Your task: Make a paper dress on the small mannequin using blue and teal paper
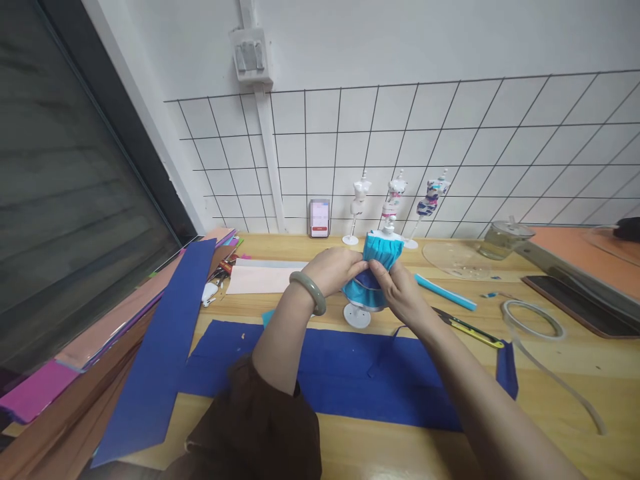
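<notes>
A miniature dress form (357,316) stands on a round white base, wearing a paper dress (383,248) with a pleated bright-blue bodice, a dark-blue waist and a bright-blue skirt. My left hand (339,268) closes on the waist from the left, thumb against the dark-blue band. From the right, my right hand (401,291) pinches the same waist, its thumb close to the other one. Some fingertips are hidden behind the dress. Below the hands lies a wide sheet of dark-blue crepe paper (345,380).
Three more small dress forms (360,200) stand by the wall, near a phone (320,219). To the right lie a blue paper roll (445,292), a yellow utility knife (475,333), a tape roll (533,319) and a lidded glass jar (506,239). Stacked coloured paper (155,360) covers the left.
</notes>
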Motion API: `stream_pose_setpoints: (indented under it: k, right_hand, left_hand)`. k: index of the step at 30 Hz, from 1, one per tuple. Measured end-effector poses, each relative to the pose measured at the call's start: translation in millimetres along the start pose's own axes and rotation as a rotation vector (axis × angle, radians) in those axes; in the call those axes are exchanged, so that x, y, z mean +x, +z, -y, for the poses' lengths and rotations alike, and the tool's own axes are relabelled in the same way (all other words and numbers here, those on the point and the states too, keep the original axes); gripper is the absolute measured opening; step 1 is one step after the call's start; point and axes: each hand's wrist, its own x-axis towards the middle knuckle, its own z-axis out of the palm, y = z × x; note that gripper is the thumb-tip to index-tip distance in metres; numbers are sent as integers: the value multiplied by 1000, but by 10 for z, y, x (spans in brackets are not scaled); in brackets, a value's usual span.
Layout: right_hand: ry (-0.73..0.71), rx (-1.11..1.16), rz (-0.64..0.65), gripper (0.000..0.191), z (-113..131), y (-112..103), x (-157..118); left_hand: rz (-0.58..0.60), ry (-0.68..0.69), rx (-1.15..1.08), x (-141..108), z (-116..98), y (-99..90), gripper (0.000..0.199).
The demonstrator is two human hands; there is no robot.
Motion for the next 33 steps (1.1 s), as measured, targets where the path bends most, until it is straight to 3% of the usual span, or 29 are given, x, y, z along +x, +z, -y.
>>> stream_pose_setpoints:
  k: [15, 22, 27, 33]
  right_hand:
    - [-5, -74, 3, 34, -61, 20, 50]
    - [10, 77, 98, 42, -44, -151, 2]
    - [179, 86, 46, 59, -163, -460, -309]
    - [249, -18, 20, 51, -300, -888, -999]
  left_hand:
    - [13, -103, 165, -33, -122, 38, 36]
    - [82, -117, 47, -49, -79, -20, 41]
    - [108, -137, -10, -104, 16, -6, 42]
    - [153, -343, 94, -383, 61, 111, 49]
